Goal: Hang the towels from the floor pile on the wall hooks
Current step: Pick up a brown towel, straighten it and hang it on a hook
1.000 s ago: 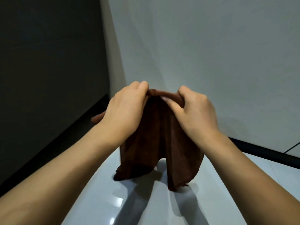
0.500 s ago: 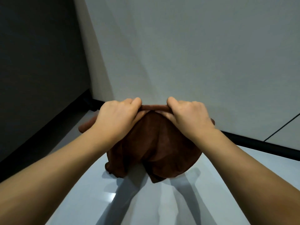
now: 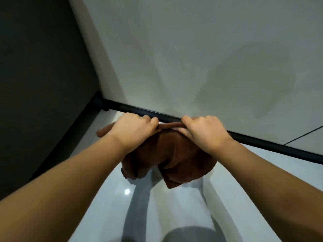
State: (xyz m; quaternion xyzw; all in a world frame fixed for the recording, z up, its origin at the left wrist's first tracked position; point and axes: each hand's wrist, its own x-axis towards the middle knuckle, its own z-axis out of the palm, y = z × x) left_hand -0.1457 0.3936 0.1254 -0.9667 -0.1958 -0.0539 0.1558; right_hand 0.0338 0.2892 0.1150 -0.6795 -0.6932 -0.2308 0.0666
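Brown towel (image 3: 174, 154) held up by both hands over a glossy pale floor (image 3: 108, 206).

Dark wall (image 3: 35, 67) stands at the left, meeting a grey-white wall (image 3: 192, 49) at a black skirting strip (image 3: 262, 142). Left hand (image 3: 132, 130) grips the towel's top edge with curled fingers, one end poking out beyond it; a short rolled stretch spans to the right hand (image 3: 204, 131), also pinching the edge. Below them the cloth hangs bunched in folds, clear of the floor.
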